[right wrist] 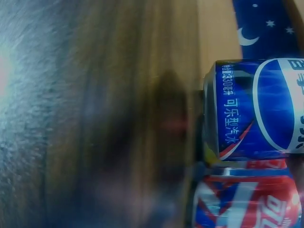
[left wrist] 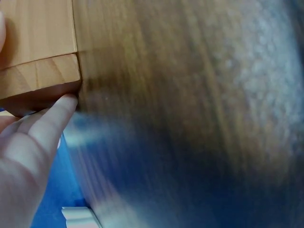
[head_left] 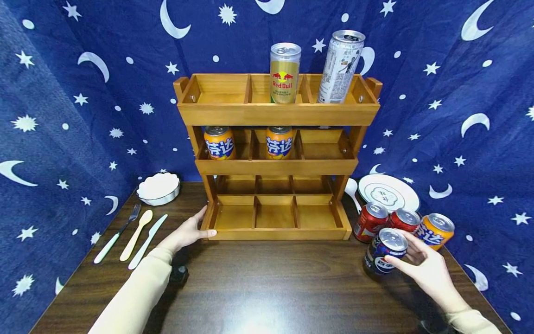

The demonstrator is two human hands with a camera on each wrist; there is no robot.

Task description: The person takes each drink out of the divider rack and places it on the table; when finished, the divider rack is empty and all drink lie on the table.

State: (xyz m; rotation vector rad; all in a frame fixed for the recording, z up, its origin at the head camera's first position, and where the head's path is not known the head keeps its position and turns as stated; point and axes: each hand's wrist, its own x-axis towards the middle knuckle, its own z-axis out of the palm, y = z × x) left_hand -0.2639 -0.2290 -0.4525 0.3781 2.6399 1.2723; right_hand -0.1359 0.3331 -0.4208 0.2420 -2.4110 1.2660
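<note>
Holding the can: right hand [head_left: 429, 266] bent round the upper part of a dark blue can [head_left: 380, 250], thumb on the near side, fingers on the far side, spread no wider than the can.
Can's place: at the right end of the table [head_left: 275, 273], in front of two red cans [head_left: 370, 223] and near an orange can [head_left: 437, 228].
Can's base: hard to tell, from the blurred right wrist view, whether resting on the wood or just lifted.
Rack corner: left hand [head_left: 189, 234] at the lower left of the wooden rack [head_left: 276, 167], thumb over the front edge, fingers nearly straight along the outer side, corner held between; apparently bracing.
Rack's upper rows: gold can [head_left: 285, 76] top middle, tall white can [head_left: 340, 69] top right; two more orange cans [head_left: 219, 143] below, left and middle.
Step at the cans: judged as taking up the blue one, with the rack steadied.
Next move from the cans: likely calling for a firm pinch, an upright lift and no knock against the red neighbours; if bound for the rack, enough height to pass over a front edge.
</note>
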